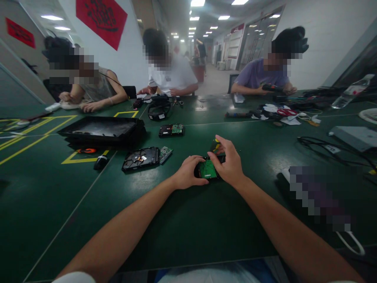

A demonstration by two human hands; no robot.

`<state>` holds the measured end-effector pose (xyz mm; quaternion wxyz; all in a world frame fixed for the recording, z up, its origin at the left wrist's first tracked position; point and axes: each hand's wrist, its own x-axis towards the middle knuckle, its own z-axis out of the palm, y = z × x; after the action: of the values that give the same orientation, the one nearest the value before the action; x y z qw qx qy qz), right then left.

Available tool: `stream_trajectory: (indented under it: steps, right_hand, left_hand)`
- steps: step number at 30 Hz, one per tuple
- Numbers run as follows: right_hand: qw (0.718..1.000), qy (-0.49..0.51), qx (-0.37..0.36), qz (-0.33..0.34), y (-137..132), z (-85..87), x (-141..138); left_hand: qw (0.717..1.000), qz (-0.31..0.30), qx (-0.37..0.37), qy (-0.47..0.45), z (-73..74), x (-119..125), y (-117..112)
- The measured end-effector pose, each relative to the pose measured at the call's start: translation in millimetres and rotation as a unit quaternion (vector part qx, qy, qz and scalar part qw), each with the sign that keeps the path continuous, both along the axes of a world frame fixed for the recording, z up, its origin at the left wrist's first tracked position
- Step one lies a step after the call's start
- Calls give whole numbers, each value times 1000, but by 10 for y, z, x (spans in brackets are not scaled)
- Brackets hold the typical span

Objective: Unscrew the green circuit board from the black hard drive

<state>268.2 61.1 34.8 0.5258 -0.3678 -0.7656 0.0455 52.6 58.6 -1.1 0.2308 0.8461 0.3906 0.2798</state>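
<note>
A hard drive with a green circuit board facing up lies on the green table in front of me. My left hand grips its left end, thumb along the near edge and fingers along the far edge. Over the drive's right side, my right hand pinches the black-and-yellow handle of what looks like a screwdriver; its tip is hidden by the hand and the drive. To the left lie a larger black drive, a small loose circuit board and, farther back, another hard drive with a partly green board.
A stack of black flat panels stands at left, near a small black object and an orange-handled tool. A pixelated long item, cables and a grey box lie right. Three people sit across the table.
</note>
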Motion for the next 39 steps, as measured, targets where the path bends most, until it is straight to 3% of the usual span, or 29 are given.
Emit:
stream_trajectory:
  steps: [4, 8, 19, 25, 39]
  right_hand:
    - [1000, 5, -25, 17, -5, -5, -8]
    - [1000, 5, 3, -11, 3, -2, -10]
    - [1000, 3, 7, -10, -1, 17, -4]
    - [999, 1, -17, 36, -3, 15, -19]
    - [999, 1, -24, 30, -10, 19, -14]
  left_hand:
    - [1000, 0, -1, -1, -4, -2, 3]
    - [1000, 1, -6, 1, 7, -1, 0]
    - [1000, 7, -9, -3, 24, 11, -10]
    - [1000, 6, -3, -4, -5, 9, -8]
    - [1000, 12, -15, -8, 9, 15, 0]
